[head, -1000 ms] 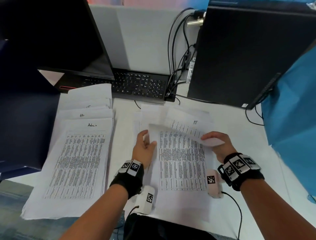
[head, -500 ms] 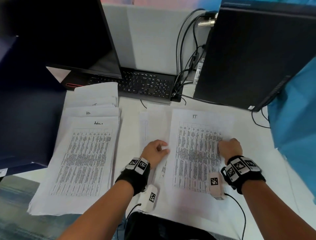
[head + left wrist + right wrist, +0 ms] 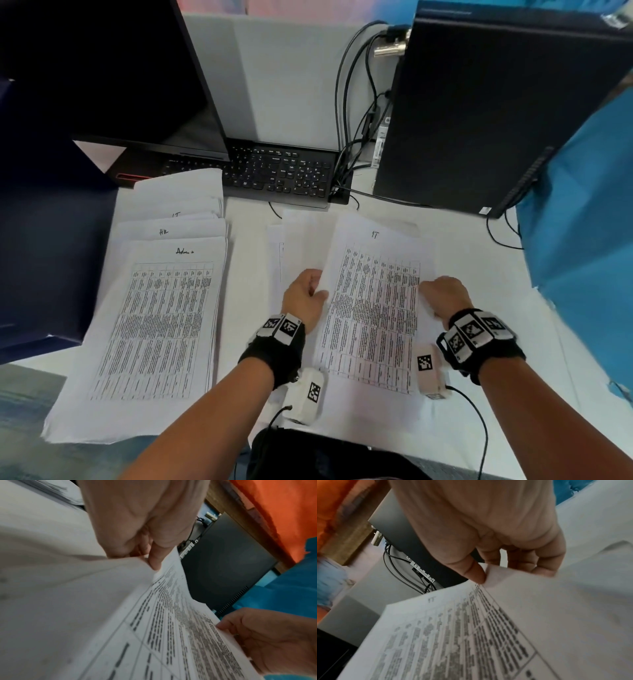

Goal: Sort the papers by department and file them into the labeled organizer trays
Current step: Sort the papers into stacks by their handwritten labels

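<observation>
A printed sheet marked IT (image 3: 373, 308) is held between both hands over the white desk. My left hand (image 3: 310, 294) pinches its left edge with thumb on top, as the left wrist view shows (image 3: 154, 561). At the sheet's right edge my right hand (image 3: 436, 294) pinches it between thumb and curled fingers (image 3: 486, 574). More loose sheets (image 3: 298, 240) lie under it. To the left lies a fanned stack of sorted papers (image 3: 161, 308), with Admin on top and HR and IT headings showing behind. No organizer trays are in view.
A black keyboard (image 3: 284, 174) and a monitor (image 3: 113, 85) stand behind the papers. A black computer tower (image 3: 486, 113) with cables (image 3: 352, 130) is at back right. Blue cloth (image 3: 589, 240) hangs at the right. A dark blue panel (image 3: 44, 246) borders the left.
The top sheet that my right hand was peeling back one second ago is gone; the IT sheet is now held at both edges and raised a little.
</observation>
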{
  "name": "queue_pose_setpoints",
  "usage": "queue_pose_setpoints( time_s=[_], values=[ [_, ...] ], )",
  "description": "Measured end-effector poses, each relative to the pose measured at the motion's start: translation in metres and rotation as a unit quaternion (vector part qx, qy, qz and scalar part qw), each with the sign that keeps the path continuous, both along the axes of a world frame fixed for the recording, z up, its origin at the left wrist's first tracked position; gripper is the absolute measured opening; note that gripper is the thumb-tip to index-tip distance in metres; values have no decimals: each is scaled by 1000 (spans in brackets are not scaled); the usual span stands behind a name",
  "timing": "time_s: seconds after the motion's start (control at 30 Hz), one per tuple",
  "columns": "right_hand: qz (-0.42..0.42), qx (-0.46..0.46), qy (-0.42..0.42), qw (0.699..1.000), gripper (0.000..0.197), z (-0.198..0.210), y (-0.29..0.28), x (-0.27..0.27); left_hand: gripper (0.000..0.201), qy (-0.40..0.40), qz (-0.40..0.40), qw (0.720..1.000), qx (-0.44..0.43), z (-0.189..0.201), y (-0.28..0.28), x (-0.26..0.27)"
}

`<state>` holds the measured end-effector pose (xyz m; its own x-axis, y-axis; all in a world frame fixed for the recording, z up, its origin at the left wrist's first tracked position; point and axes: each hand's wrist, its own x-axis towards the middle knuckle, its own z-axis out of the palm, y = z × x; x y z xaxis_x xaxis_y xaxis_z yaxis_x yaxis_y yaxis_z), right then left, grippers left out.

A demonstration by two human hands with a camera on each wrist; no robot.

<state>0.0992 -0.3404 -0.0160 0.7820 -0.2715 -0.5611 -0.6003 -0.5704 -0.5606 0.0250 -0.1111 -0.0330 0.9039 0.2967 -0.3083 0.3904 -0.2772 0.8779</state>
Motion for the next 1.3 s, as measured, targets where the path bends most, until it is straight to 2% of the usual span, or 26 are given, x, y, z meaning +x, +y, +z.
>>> queue_pose_setpoints(
  time_s=[0.13,0.17,0.23,0.3,0.37,0.4,0.43,0.47,0.53,0.57,0.63,0.7,0.73,0.8,0.87,0.9,0.97,1.03,1.1,1.17,1.3],
  values=[
    [-42,113,-82,989,41,-1,5,1,26,-47,0,997,-57,10,16,-8],
    [-44,146,-97,984,39,0,8,1,28,-52,8,996,-70,13,21,-9],
    [-24,214,-105,971,19,4,17,1,26,-54,26,994,-88,16,27,-12],
    [4,252,-97,963,23,7,29,2,13,-39,39,992,-109,17,31,-14],
    [27,277,-87,957,21,8,39,5,45,-12,50,993,-108,23,32,-17],
    [32,283,-83,955,17,9,45,6,56,-1,60,993,-104,25,33,-19],
    [33,293,-82,952,14,8,50,8,57,1,80,992,-94,23,38,-20],
    [42,292,-71,953,13,8,54,10,47,-20,103,991,-84,22,43,-20],
    [101,258,-37,960,20,6,64,12,11,-58,135,986,-82,25,55,-23],
    [140,233,-16,962,21,5,69,12,17,-72,147,983,-85,24,62,-24],
    [185,209,12,960,25,1,81,10,9,-70,164,979,-96,25,74,-25],
    [187,205,8,961,27,-3,96,8,21,-71,198,974,-90,28,85,-25],
    [185,195,-1,963,25,-5,103,8,19,-84,227,966,-86,31,91,-25],
    [182,158,-21,970,20,-8,116,9,16,-87,261,961,-39,31,110,-25],
    [174,113,-40,977,12,-14,127,11,17,-14,224,968,108,28,132,-26],
    [171,94,-46,980,10,-15,131,12,28,51,182,960,204,26,142,-27],
    [178,55,-39,982,15,-20,137,15,64,207,102,912,340,21,154,-31],
    [206,8,-9,978,37,-23,142,17,90,286,61,881,373,21,158,-34],
    [219,-21,21,975,52,-29,145,21,95,310,42,867,388,18,161,-35],
    [215,-20,34,976,55,-30,147,22,88,314,36,861,399,18,164,-34],
    [207,-20,33,978,43,-35,144,26,58,273,29,888,368,19,175,-33]
  ],
)
